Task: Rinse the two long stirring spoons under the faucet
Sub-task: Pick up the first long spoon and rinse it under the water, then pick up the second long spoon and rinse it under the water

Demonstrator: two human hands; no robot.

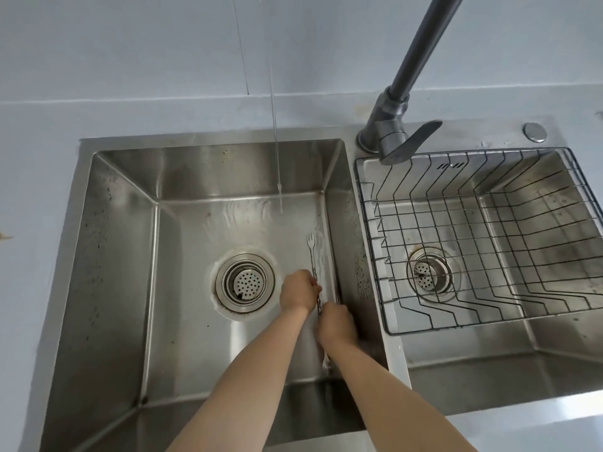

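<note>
A thin stream of water (276,164) falls from the faucet (396,125) into the left basin (124,256), landing near its back right. A long metal stirring spoon (311,256) with a twisted stem and a small forked tip lies along the basin's right side, tip pointing away from me. My left hand (298,291) is closed around the middle of its stem. My right hand (336,324) grips the stem lower down, close to the basin's right wall. A second stem seems to lie under my right hand, but I cannot tell clearly. Both hands are in front of the stream, not under it.
The left basin's drain strainer (245,282) sits just left of my hands. The right basin holds a black wire rack (489,243) over its own drain (430,272). The faucet's lever (414,141) points right. A round metal cap (535,132) sits on the back right ledge.
</note>
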